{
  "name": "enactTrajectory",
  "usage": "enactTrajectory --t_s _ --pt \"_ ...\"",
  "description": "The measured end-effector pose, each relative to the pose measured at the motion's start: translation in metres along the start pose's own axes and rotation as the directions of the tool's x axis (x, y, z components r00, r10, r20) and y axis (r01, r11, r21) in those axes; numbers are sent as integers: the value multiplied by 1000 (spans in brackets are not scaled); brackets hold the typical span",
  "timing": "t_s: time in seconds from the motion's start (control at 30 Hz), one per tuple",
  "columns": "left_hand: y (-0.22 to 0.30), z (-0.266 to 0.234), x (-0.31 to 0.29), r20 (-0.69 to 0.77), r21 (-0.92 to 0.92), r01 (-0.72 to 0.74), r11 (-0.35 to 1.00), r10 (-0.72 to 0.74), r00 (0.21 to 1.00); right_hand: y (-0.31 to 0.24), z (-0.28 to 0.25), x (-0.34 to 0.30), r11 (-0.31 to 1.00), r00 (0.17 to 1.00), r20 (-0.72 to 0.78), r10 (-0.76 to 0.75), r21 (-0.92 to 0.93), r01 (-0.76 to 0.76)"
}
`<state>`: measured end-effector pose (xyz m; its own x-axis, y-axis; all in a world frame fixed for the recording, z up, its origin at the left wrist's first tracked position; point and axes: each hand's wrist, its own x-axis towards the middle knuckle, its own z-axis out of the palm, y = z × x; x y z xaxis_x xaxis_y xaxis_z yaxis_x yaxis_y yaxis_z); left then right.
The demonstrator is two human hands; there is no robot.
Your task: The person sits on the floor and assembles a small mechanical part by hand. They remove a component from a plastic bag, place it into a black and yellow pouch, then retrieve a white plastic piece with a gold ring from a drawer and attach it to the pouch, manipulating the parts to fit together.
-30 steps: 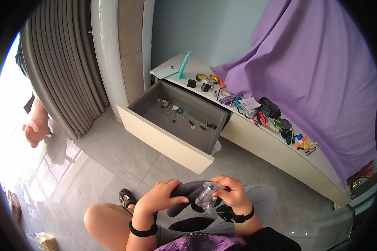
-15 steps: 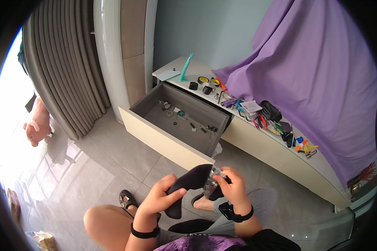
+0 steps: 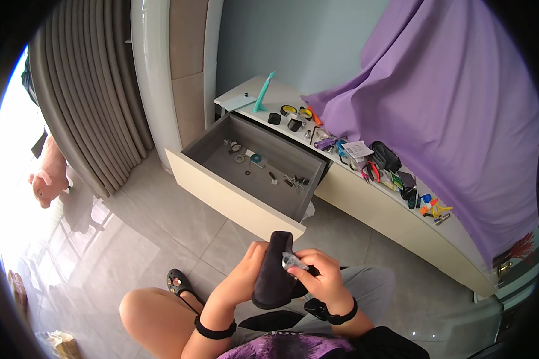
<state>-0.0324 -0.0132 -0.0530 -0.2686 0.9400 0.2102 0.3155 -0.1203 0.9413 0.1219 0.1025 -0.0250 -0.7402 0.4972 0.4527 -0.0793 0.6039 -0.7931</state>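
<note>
I see the left hand (image 3: pixel 247 274) gripping a dark fabric piece (image 3: pixel 273 269), its fingers mostly hidden behind it. The right hand (image 3: pixel 321 275) pinches a plastic-wrapped piece (image 3: pixel 291 261) in its fingertips, before the fabric. Beyond both hands' fingers, 1 drawer (image 3: pixel 221 194) stands open.

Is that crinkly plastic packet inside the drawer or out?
Out: the right hand holds the plastic packet by the dark soft item, nearer the person than the drawer.
</note>
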Motion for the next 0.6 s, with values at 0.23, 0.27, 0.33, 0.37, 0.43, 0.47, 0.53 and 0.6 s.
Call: enactTrajectory --t_s 0.23,0.27,0.33,0.37,0.43,0.47,0.53,0.6 --pt "-8 10 5 -109 -11 -177 984 175 979 -8 7 1 998 993 107 -45 -38 49" --pt "-8 9 3 -147 -1 -167 986 166 975 -8 4 2 997 979 196 -60 56 49" --pt "-7 8 0 -240 14 -144 990 143 960 -11 4 1 996 960 271 -64 82 43" --pt "-7 7 0 -282 15 -157 987 155 947 -12 5 2 996 953 293 -74 78 54" --pt "-6 4 -2 -293 14 -147 989 145 945 -12 7 5 995 938 333 -96 53 84" --pt "-7 3 -2 -302 12 -144 990 141 943 -12 8 6 993 940 322 -115 50 104" --pt "-8 0 -4 -326 13 -142 990 138 935 -12 10 8 992 946 299 -127 31 123" --pt "-11 -3 -6 -357 -4 -150 989 139 924 -11 9 8 989 956 258 -138 -23 149"
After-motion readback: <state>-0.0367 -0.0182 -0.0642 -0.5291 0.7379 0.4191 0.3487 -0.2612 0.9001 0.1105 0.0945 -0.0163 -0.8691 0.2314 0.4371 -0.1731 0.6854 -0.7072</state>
